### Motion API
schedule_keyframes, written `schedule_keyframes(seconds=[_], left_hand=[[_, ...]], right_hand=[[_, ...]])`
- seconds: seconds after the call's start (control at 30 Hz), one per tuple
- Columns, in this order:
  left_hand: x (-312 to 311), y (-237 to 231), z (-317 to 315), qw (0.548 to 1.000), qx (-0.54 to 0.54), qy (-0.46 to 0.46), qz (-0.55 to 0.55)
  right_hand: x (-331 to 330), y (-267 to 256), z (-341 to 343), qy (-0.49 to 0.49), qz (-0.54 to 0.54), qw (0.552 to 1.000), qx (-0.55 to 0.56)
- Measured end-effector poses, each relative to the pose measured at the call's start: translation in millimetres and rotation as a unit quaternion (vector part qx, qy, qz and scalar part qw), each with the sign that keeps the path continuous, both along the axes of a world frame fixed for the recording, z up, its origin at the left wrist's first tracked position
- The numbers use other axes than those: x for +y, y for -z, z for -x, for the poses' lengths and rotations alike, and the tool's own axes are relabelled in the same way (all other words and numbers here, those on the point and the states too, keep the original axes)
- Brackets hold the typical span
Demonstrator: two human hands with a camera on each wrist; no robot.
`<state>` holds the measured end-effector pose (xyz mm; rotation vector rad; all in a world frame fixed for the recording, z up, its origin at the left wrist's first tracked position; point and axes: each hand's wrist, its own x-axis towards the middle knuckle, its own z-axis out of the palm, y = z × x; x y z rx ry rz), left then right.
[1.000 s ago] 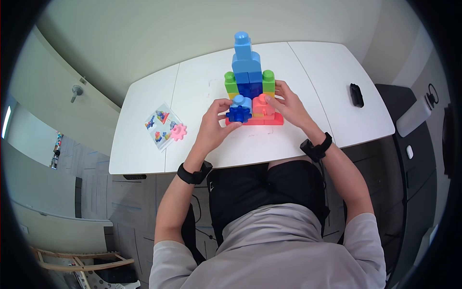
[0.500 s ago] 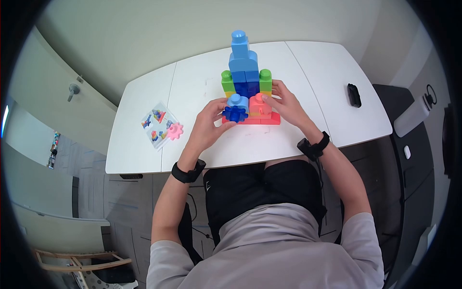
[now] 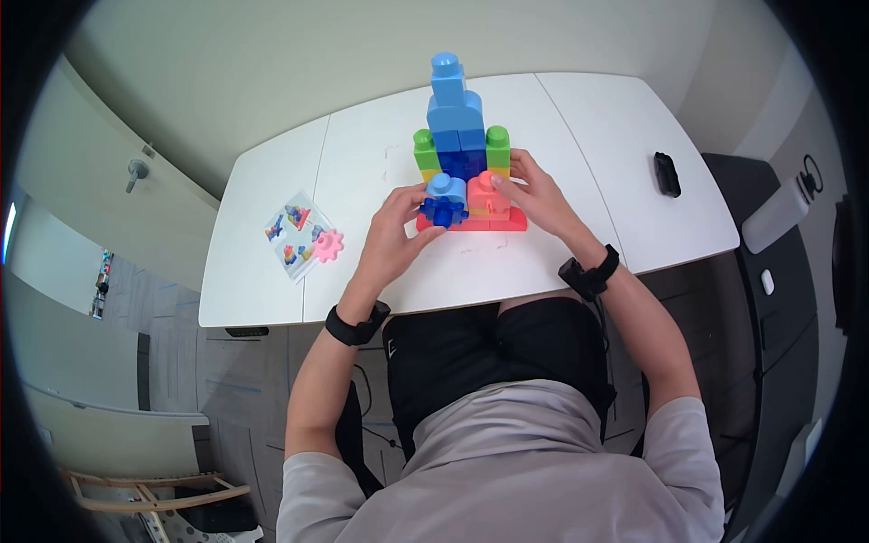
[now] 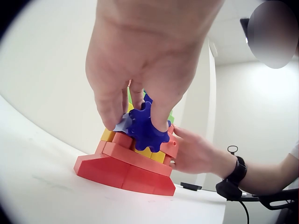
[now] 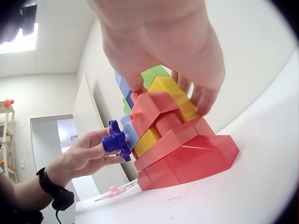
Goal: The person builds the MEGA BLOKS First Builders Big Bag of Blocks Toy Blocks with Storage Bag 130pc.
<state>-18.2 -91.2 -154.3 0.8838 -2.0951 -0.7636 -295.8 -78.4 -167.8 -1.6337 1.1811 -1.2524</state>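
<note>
A tower of toy building blocks (image 3: 457, 118) stands on a red base (image 5: 201, 156), with green and yellow blocks at its sides. A dark blue gear (image 5: 117, 141) sits on the front of a light blue block (image 3: 441, 184). My left hand (image 3: 396, 231) grips the gear and this block, thumb at the gear's teeth and fingers around the block's outer side. On the other side, my right hand (image 3: 540, 199) holds a coral block (image 5: 149, 112) with a small peg on its front. Its thumb presses by the stud on top, while the other fingers reach behind, along the yellow block (image 5: 175, 95).
Left on the white table (image 3: 389, 290) lie a picture sheet (image 3: 294, 235) and a pink gear (image 3: 327, 245) overlapping its edge. A black case (image 3: 666, 175) lies at the right. Beyond the table, a white bottle (image 3: 777, 217) stands on a dark side surface.
The head view has shifted slightly, moving the scene a little left in it. The blue gear's teeth stand at a slightly different angle. Both hands keep their places on the blocks.
</note>
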Motion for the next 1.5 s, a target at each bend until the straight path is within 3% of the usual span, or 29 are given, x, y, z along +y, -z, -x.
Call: schedule_keyframes(seconds=[0.33, 0.67, 0.8, 0.9, 0.97, 1.0, 1.07, 1.4, 1.47, 1.5], left_hand=[[1.0, 5.0, 12.2, 0.996, 0.031, -0.076, -0.019], [4.7, -17.9, -6.9, 0.997, -0.035, -0.054, 0.031], [-15.3, -34.8, -62.9, 0.967, -0.204, -0.145, 0.050], [-39.8, -12.2, -122.1, 0.944, -0.248, -0.219, -0.003], [-47.0, 2.2, -150.1, 0.884, -0.382, -0.259, 0.071], [-49.0, 4.7, -153.8, 0.884, -0.382, -0.258, 0.071], [-46.2, -1.4, -152.5, 0.862, -0.423, -0.281, -0.005], [-47.2, -5.8, -145.3, 0.865, -0.406, -0.295, 0.014], [-28.2, -38.2, -125.9, 0.914, -0.315, -0.249, 0.052], [-15.7, -55.9, -111.6, 0.915, -0.316, -0.247, 0.052]], right_hand=[[1.2, -2.4, -0.2, 0.008, -0.005, 1.000, 0.017], [2.1, -5.2, 1.0, 0.025, -0.003, 0.998, 0.050], [2.5, -12.7, 8.3, 0.032, 0.013, 0.998, 0.046], [2.9, -20.4, 13.3, 0.050, 0.020, 0.997, 0.062], [0.5, -21.6, 17.0, 0.059, 0.034, 0.995, 0.066], [-0.3, -22.2, 17.9, 0.060, 0.034, 0.995, 0.066], [-0.1, -23.6, 19.9, 0.072, 0.034, 0.994, 0.071], [11.2, -43.9, 21.8, 0.124, 0.097, 0.986, 0.049], [17.2, -54.5, 18.2, 0.180, 0.195, 0.962, 0.056], [21.8, -60.0, 15.0, 0.183, 0.193, 0.962, 0.055]])
